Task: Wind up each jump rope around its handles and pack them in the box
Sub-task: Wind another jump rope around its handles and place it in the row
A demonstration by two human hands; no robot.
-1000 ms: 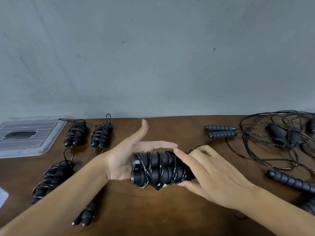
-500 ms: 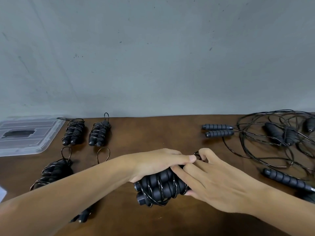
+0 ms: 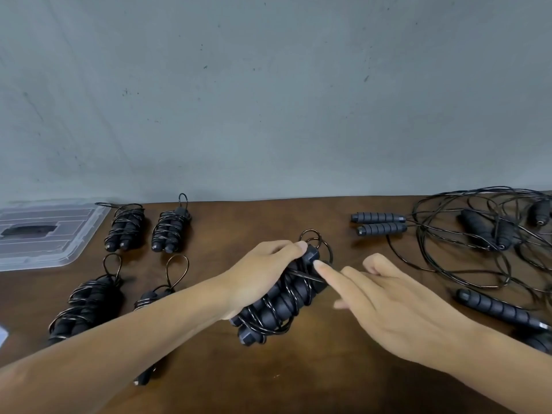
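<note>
Centre frame, over table (image 3: 313,383): wound rope bundle (image 3: 277,303), long axis diagonal, lower left to upper right, loop end upper right. Left hand (image 3: 260,276) gripping it. Right hand (image 3: 385,306) fingers straight, forefinger touching upper end.

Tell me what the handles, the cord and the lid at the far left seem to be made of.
Jump rope handles: probably foam, matte dark grey with ribbed segments. Cord: thin, glossy black, keeps springy loops, possibly plastic-coated wire. Lid: clear hard plastic, translucent with moulded ridges.
</note>
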